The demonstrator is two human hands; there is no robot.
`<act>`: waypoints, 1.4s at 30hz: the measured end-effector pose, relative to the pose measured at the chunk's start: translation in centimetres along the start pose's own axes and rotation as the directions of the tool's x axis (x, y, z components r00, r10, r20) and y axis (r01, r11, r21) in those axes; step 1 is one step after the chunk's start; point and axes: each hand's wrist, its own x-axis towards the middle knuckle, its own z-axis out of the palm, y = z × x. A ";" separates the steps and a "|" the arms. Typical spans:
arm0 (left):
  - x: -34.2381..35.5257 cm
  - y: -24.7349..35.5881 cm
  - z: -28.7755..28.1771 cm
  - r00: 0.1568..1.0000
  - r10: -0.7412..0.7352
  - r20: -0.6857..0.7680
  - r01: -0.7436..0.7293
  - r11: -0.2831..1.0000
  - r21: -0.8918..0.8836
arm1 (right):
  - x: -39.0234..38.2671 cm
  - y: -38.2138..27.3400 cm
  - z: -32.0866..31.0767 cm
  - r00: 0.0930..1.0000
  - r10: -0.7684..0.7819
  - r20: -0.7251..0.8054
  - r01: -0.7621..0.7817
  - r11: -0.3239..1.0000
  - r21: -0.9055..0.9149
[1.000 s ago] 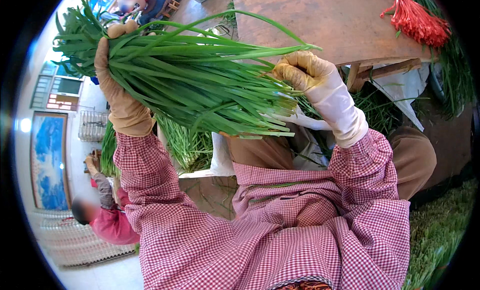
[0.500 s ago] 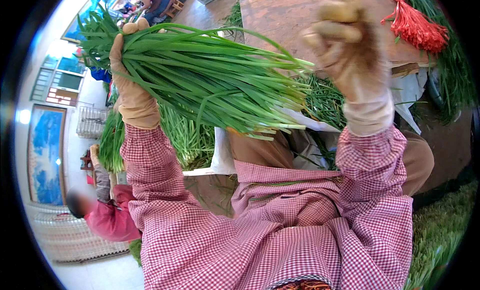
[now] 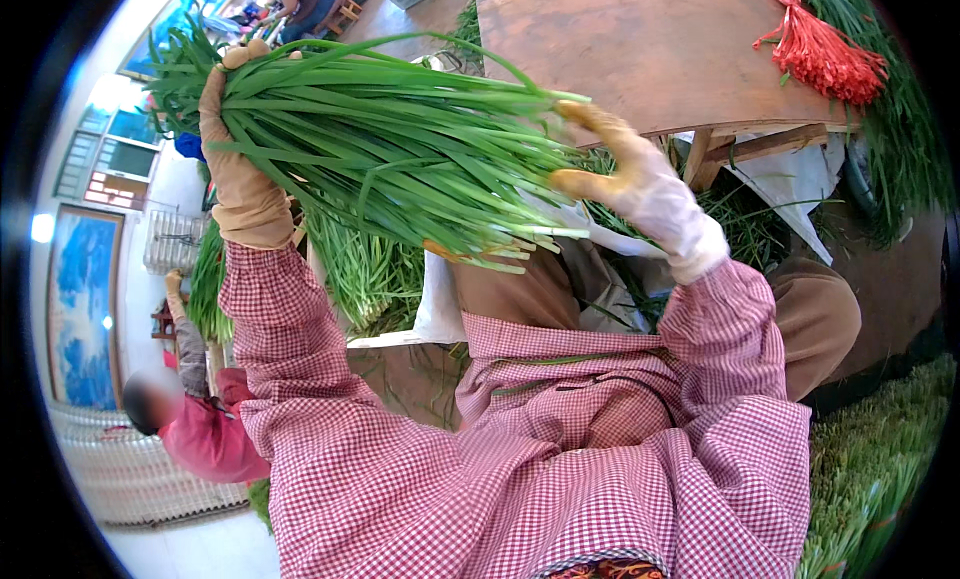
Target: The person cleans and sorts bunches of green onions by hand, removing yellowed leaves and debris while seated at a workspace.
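Note:
A large bunch of garlic chives (image 3: 390, 139) stretches across the upper part of the view, leafy tips to the left and pale cut ends to the right. My gloved left hand (image 3: 235, 129) is wrapped around it near the leafy end and holds it up. At the pale ends, my gloved right hand (image 3: 630, 174) reaches in with thumb and fingers apart. Its fingertips are beside or just touching the outer stems; which of the two cannot be made out. Both gloves look pale, with yellowish stains on the right fingers.
Red ties (image 3: 825, 54) lie on a brown wooden table (image 3: 640, 54). More chives (image 3: 365, 269) are heaped beyond my left forearm, and cut greens (image 3: 870, 479) line the lower right. One person in red (image 3: 215, 434) sits at the left; another (image 3: 305, 4) sits far back.
My right hand has come down from above the table to the cut ends, and its curled fingers have spread. The left hand and chives have shifted slightly left.

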 end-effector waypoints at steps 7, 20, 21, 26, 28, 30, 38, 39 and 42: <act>0.9 0.5 1.1 0.877 -0.092 0.472 0.220 0.950 -0.223 | 3.3 2.0 -2.3 0.968 0.209 0.141 -0.249 0.870 0.424; 3.8 -1.4 -1.9 0.890 -0.350 0.292 0.434 0.845 -0.311 | 2.7 3.9 -2.4 0.955 0.283 0.093 -0.291 0.825 0.484; 4.1 -1.0 -2.3 0.891 -0.366 0.268 0.437 0.852 -0.288 | 2.4 4.1 -2.6 0.950 0.298 0.092 -0.304 0.821 0.484; 3.8 -0.7 -2.3 0.928 -0.310 0.207 0.349 0.917 -0.192 | -1.9 5.2 -2.0 0.919 0.391 0.047 -0.342 0.734 0.587; 3.1 -0.5 -1.1 0.938 -0.275 0.211 0.319 0.922 -0.219 | -3.2 3.5 -1.3 0.915 0.402 0.038 -0.352 0.748 0.562; 3.7 -0.3 -1.3 0.920 -0.268 0.285 0.326 0.928 -0.181 | -3.4 1.9 0.4 0.939 0.344 -0.019 -0.288 0.816 0.502; 3.5 -0.6 -1.0 0.952 -0.205 0.228 0.242 0.959 -0.145 | 1.6 3.6 1.5 0.948 0.114 -0.296 -0.076 0.988 0.135; 3.7 -0.3 -1.1 0.924 -0.265 0.274 0.334 0.910 -0.245 | 1.9 3.6 1.6 0.951 0.099 -0.294 -0.041 0.979 0.198; 2.8 -0.9 -0.3 0.981 -0.134 0.143 0.137 0.991 -0.007 | 2.3 2.7 0.9 0.974 0.190 -0.123 -0.132 0.918 0.374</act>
